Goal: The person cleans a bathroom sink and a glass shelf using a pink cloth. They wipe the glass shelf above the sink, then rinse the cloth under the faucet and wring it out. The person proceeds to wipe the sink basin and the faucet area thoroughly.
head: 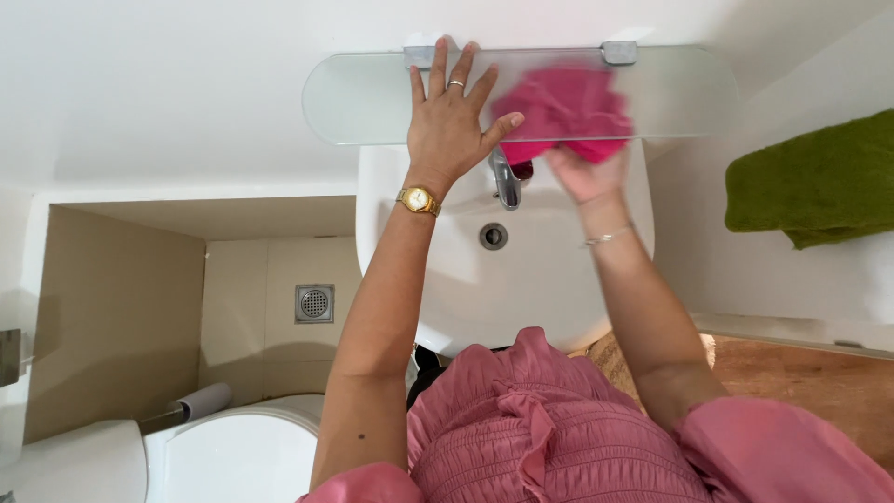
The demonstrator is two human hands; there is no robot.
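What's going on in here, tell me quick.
A person stands over a white sink and wipes the frosted glass shelf above it. The left hand lies flat on the shelf with fingers spread. The right hand holds a pink cloth against the shelf, blurred with motion. A tap sits just below the shelf. A green towel hangs at the right, and a toilet is at the lower left.
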